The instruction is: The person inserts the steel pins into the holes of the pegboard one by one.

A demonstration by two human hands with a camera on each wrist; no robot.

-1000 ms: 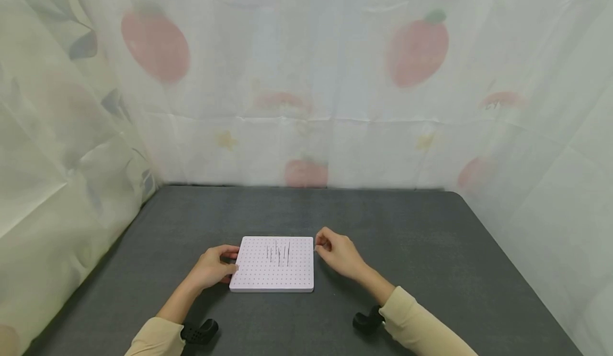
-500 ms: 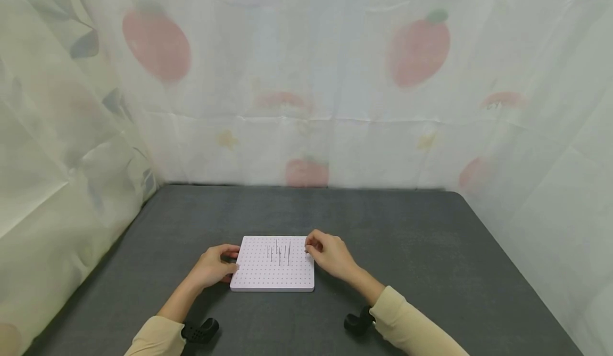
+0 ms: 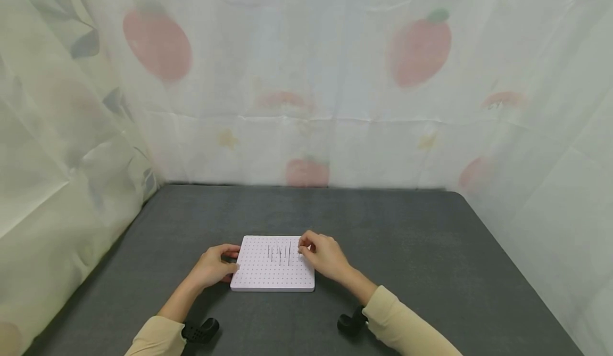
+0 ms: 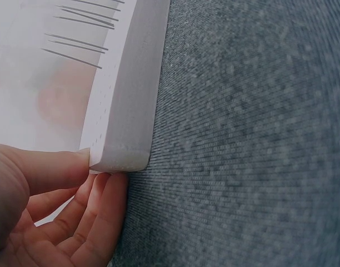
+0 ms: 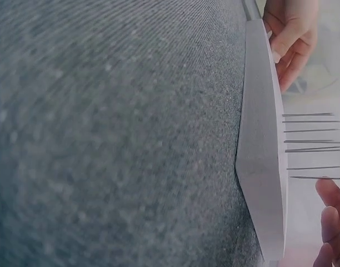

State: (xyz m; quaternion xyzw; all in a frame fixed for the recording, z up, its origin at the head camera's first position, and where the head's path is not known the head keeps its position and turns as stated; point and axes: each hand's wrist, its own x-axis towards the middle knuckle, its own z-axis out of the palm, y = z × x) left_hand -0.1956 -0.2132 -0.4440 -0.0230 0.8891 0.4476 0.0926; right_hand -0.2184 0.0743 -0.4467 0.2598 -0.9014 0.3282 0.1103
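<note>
A white pegboard [image 3: 273, 279] dotted with small holes lies on the table. Several thin dark needles [image 3: 280, 256] stand upright in it, grouped toward its far middle. My left hand [image 3: 210, 268] grips the board's left edge; in the left wrist view the thumb [image 4: 59, 169] lies on the top rim and the fingers are curled against the side. Over the right part of the board, my right hand [image 3: 328, 257] pinches another needle [image 5: 303, 177] between thumb and fingertips. This needle points down at the board, its tip close to the surface; whether it touches cannot be told.
The dark grey table [image 3: 383, 223] spreads around the board. A patterned white curtain [image 3: 354, 148] hangs behind it, with more fabric at both sides. Each wrist carries a black camera mount [image 3: 200, 331] near the tabletop.
My right hand has moved left with the needle, from beside the board's right edge to over its right part, near the standing needles. The left hand and board have stayed put.
</note>
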